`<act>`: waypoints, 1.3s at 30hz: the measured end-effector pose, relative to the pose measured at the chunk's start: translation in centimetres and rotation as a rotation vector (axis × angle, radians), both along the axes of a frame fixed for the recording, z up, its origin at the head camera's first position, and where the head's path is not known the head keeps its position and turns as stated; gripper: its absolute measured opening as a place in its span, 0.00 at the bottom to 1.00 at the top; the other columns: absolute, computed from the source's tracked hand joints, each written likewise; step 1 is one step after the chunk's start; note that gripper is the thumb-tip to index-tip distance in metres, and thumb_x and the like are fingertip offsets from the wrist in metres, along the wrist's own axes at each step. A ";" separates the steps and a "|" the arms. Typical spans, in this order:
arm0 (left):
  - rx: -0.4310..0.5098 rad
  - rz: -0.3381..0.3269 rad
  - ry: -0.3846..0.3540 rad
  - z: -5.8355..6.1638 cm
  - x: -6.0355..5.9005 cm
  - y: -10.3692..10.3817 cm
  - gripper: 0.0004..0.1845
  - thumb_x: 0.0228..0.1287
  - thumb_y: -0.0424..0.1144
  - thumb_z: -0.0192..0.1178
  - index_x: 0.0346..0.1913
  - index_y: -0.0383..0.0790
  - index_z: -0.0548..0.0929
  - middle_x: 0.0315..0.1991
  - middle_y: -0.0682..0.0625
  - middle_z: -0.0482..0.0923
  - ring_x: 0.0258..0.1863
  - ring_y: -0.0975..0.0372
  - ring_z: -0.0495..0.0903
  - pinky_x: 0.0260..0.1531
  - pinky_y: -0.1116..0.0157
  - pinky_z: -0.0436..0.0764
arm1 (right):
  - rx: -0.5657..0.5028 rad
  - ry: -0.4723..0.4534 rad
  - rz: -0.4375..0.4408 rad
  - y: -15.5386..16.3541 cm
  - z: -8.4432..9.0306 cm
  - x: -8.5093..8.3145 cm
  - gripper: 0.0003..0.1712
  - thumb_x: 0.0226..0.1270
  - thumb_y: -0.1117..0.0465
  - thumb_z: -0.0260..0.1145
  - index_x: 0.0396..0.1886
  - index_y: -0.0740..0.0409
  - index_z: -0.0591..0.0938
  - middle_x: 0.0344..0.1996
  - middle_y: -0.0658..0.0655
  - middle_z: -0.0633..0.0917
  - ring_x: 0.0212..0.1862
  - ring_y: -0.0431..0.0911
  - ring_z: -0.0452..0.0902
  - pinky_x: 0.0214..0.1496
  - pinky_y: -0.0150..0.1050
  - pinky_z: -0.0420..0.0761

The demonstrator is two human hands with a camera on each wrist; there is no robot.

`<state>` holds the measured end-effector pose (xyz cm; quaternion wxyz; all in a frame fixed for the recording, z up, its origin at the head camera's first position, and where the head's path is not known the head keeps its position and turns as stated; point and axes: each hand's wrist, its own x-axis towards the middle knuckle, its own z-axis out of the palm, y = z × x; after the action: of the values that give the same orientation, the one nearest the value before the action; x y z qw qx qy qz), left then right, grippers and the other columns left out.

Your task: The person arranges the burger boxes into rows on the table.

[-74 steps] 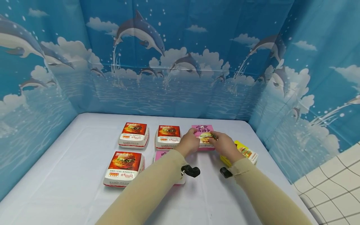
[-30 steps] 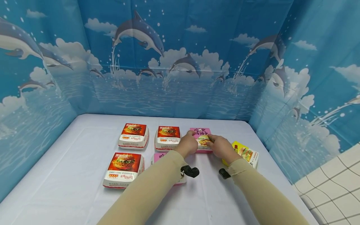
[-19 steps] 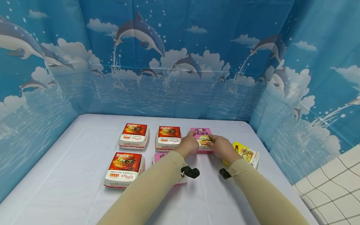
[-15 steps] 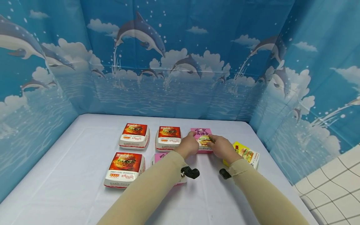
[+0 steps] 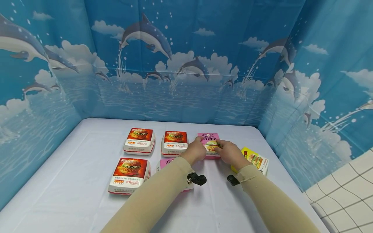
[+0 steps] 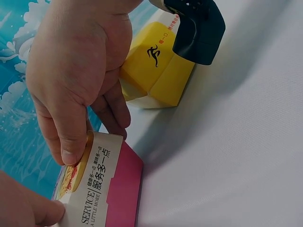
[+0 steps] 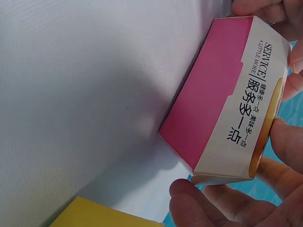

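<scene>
- Head view: I see my left hand (image 5: 196, 151) and right hand (image 5: 230, 152) both gripping the pink box (image 5: 210, 141), fingers curled on its sides.
- It sits on the table (image 5: 73, 181) in the back row, right of two red boxes (image 5: 174, 143).
- A yellow box (image 5: 253, 159) lies just beside my right hand.

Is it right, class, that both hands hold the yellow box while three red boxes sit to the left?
Not quite. Both the left hand and the right hand hold the pink box, as the head view shows; the yellow box lies untouched beside them. The three red boxes do sit to the left.
</scene>
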<state>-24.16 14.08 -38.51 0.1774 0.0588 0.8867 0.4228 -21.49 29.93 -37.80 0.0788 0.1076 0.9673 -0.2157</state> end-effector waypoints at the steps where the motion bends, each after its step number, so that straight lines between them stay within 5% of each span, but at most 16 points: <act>1: 0.004 0.000 0.000 0.0 0.0 0.0 0.38 0.72 0.32 0.53 0.83 0.54 0.61 0.76 0.40 0.71 0.58 0.50 0.76 0.53 0.55 0.78 | -0.003 0.000 -0.001 0.0 0.0 0.0 0.36 0.83 0.48 0.59 0.84 0.52 0.63 0.80 0.67 0.67 0.79 0.66 0.61 0.80 0.65 0.62; 24: 0.041 0.020 -0.015 -0.3 -0.2 0.0 0.35 0.75 0.35 0.51 0.83 0.56 0.62 0.78 0.40 0.69 0.63 0.50 0.75 0.65 0.49 0.78 | -0.005 0.003 0.002 -0.1 0.1 0.1 0.36 0.83 0.48 0.58 0.84 0.51 0.63 0.80 0.67 0.67 0.79 0.66 0.61 0.80 0.65 0.63; 39: 0.062 0.029 -0.004 -0.3 -0.1 -0.1 0.35 0.75 0.33 0.51 0.82 0.55 0.62 0.77 0.39 0.69 0.61 0.49 0.75 0.61 0.51 0.78 | 0.012 -0.008 -0.002 -0.2 0.0 -0.1 0.35 0.83 0.49 0.58 0.84 0.50 0.63 0.80 0.66 0.67 0.79 0.66 0.61 0.80 0.65 0.63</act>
<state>-24.22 14.02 -38.77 0.1714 0.0507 0.8736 0.4526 -21.57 29.71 -37.79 0.0819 0.1096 0.9682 -0.2093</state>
